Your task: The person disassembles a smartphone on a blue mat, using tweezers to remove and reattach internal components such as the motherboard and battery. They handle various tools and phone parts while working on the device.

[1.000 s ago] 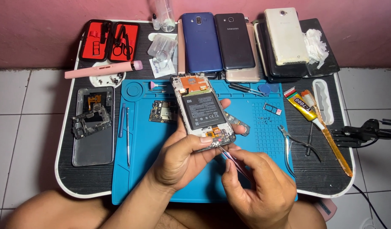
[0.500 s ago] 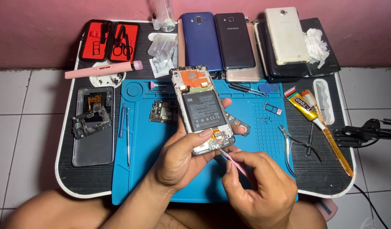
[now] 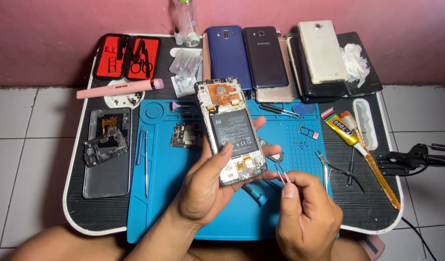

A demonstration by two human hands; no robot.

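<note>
My left hand holds an opened smartphone above the blue mat; its back cover is off, showing a black battery and an orange copper patch at the top. My right hand pinches pink tweezers, whose tips sit just right of the phone's lower edge, a little apart from it. A blue-handled screwdriver lies on the mat under the phone.
A loose circuit board and a second dismantled phone frame lie to the left. Several phones line the far edge, beside a red tool case. At right are a glue tube, cutters and a toothbrush.
The phone has tilted slightly and shifted in my left hand. My right hand has drawn the tweezers a little away from the phone's lower edge.
</note>
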